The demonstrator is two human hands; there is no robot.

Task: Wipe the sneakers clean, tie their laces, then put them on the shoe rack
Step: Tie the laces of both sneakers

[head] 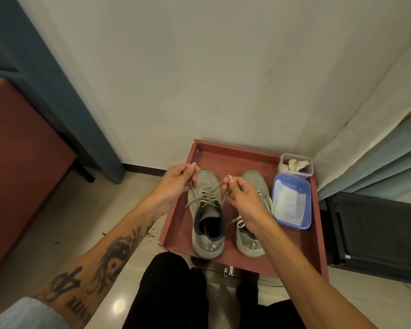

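Wall (199, 67): pale, fills upper frame.
Tray (233, 154): red, lower centre, on glossy floor (57, 222).
Sneakers (207, 181): grey pair side by side in tray, long axes up-frame, toes toward wall.
Hands: my left hand (176, 184) and right hand (243, 198) each pinch a lace loop (228, 178) above the left-of-frame sneaker.

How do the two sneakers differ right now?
On the left sneaker the laces are pulled up, one loop pinched by the left hand and one by the right hand; on the right sneaker the loose laces hang over its side. The left sneaker's opening shows fully; the right sneaker's is partly hidden by the right wrist. Both are grey, side by side on the red tray, toes toward the wall.
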